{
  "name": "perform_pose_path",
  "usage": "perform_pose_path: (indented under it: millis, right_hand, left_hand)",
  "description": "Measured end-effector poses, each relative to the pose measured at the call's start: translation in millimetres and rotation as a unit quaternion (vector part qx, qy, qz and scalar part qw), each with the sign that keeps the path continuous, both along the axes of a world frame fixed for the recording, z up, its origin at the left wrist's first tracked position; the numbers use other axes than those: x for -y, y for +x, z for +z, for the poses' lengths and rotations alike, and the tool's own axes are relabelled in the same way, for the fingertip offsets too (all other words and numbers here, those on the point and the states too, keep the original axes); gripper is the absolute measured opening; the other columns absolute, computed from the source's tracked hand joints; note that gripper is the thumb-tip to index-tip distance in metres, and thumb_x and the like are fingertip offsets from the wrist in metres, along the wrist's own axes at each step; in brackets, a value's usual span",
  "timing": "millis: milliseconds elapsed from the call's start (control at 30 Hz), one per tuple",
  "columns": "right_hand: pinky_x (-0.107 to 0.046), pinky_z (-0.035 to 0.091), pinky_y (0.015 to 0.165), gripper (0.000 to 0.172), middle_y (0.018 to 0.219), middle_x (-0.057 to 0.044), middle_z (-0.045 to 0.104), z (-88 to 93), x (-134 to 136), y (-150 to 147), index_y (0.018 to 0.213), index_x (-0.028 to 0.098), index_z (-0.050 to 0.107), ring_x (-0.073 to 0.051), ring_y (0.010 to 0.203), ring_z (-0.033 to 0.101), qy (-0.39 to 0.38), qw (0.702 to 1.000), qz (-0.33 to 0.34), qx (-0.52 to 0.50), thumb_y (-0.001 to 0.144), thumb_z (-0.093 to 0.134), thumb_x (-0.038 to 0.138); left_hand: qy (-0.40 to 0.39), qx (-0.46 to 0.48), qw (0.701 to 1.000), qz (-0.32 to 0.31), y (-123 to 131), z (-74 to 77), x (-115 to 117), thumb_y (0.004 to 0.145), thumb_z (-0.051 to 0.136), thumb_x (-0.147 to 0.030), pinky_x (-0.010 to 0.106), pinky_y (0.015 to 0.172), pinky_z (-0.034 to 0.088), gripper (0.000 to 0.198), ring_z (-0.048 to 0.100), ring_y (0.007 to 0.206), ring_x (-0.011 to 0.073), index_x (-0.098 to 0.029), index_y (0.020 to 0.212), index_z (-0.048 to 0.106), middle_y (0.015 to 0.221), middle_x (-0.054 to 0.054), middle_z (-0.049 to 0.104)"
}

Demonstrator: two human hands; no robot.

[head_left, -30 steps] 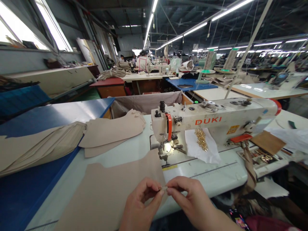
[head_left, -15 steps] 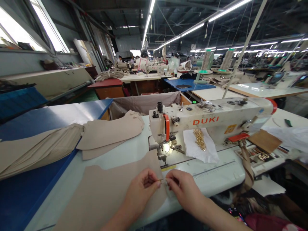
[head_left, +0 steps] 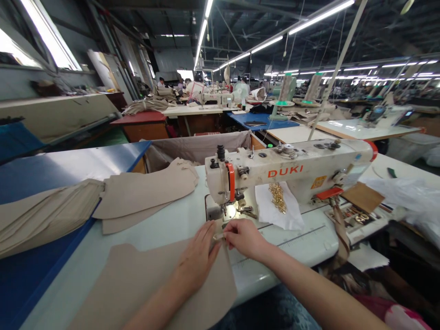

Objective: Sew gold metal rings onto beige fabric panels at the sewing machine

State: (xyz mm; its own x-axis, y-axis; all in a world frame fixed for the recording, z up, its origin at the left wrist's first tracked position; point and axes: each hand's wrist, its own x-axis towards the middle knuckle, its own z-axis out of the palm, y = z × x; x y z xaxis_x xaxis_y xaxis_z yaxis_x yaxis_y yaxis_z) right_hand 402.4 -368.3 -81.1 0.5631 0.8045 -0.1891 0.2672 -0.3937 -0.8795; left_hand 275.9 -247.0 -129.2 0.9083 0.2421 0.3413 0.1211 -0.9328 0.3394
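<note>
My left hand (head_left: 201, 252) lies with its fingers stretched out flat on a large beige fabric panel (head_left: 154, 275), its fingertips near the panel's upper corner. Close beside it, my right hand (head_left: 244, 238) pinches the end of a small pale tab (head_left: 218, 236) at the panel's edge. Any small metal piece in these fingers is hidden. Both hands are just in front of the lit needle area of a white sewing machine (head_left: 282, 169). Behind the needle, small gold metal pieces (head_left: 277, 198) lie heaped on a white cloth (head_left: 295, 215) against the machine.
Stacked beige panels (head_left: 147, 192) lie on the machine table, and another stack (head_left: 51, 211) rests on the blue table (head_left: 20, 293) at left. To the right stands a parts tray (head_left: 374, 224) with a brown strap (head_left: 340, 238) hanging beside it. A thread stand rises behind.
Both hands have moved forward toward the needle. My left hand has gone from pinching a small gold-coloured piece to lying flat on the panel. The view has shifted slightly right.
</note>
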Motion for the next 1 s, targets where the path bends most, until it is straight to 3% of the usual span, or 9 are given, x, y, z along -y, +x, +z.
perform_pose_path:
  millis: [200, 367, 500, 667, 867, 1000]
  right_hand:
    - [-0.016, 0.043, 0.046, 0.017, 0.051, 0.003, 0.059, -3.8, -21, 10, 0.059, 0.017, 0.058, -0.010, 0.045, 0.058, -0.052, 0.998, 0.022, -0.019, 0.071, 0.053, 0.007]
    - [-0.018, 0.046, 0.043, 0.019, 0.057, 0.001, 0.065, -3.9, -31, 14, 0.057, 0.017, 0.060, -0.011, 0.044, 0.060, -0.085, 0.995, 0.033, -0.034, 0.070, 0.051, 0.007]
    - [-0.017, 0.046, 0.041, 0.022, 0.054, 0.001, 0.064, 2.5, -33, 17, 0.053, 0.016, 0.058, -0.011, 0.042, 0.059, -0.103, 0.993, 0.049, -0.041, 0.070, 0.050, 0.006]
    - [-0.016, 0.046, 0.042, 0.023, 0.051, 0.002, 0.062, 5.1, -35, 20, 0.051, 0.016, 0.057, -0.010, 0.042, 0.059, -0.119, 0.990, 0.072, -0.028, 0.070, 0.050, 0.005]
    - [-0.020, 0.046, 0.049, 0.021, 0.052, -0.001, 0.063, 4.6, -38, 22, 0.054, 0.015, 0.060, -0.014, 0.049, 0.062, -0.120, 0.986, 0.094, 0.073, 0.070, 0.052, 0.006]
    - [-0.026, 0.045, 0.068, 0.014, 0.074, -0.006, 0.069, 3.8, -22, 24, 0.074, 0.016, 0.068, -0.019, 0.075, 0.064, -0.076, 0.974, 0.073, 0.201, 0.079, 0.055, 0.015]
  left_hand:
    - [-0.034, 0.029, 0.999, 0.016, -3, 0.8, -1, 0.090, 0.043, -0.036, 0.046, 0.099, 0.046, 0.041, 0.052, 0.120, 0.0268, -0.017, 0.126, 0.047, 0.128, 0.014, 0.055]
    - [-0.048, 0.096, 0.994, 0.004, 7, 13.1, -1, 0.090, 0.041, -0.026, 0.039, 0.086, 0.053, 0.022, 0.062, 0.094, 0.0215, -0.018, 0.098, 0.060, 0.100, 0.009, 0.066]
    - [-0.008, 0.139, 0.990, -0.016, 16, 18.6, -3, 0.088, 0.044, -0.017, 0.034, 0.075, 0.055, 0.019, 0.062, 0.080, 0.0189, -0.019, 0.082, 0.061, 0.083, 0.006, 0.066]
    - [0.053, 0.155, 0.985, -0.050, 20, 19.0, -3, 0.088, 0.043, -0.014, 0.032, 0.072, 0.054, 0.021, 0.061, 0.077, 0.0186, -0.018, 0.075, 0.059, 0.080, 0.006, 0.066]
    - [0.105, 0.122, 0.985, -0.067, 26, 20.5, -3, 0.083, 0.042, -0.008, 0.031, 0.070, 0.053, 0.021, 0.059, 0.073, 0.0185, -0.019, 0.071, 0.055, 0.073, 0.005, 0.063]
    - [0.089, 0.103, 0.989, -0.056, 27, 21.4, -4, 0.081, 0.044, -0.007, 0.032, 0.068, 0.051, 0.019, 0.058, 0.072, 0.0191, -0.019, 0.069, 0.053, 0.070, 0.004, 0.061]
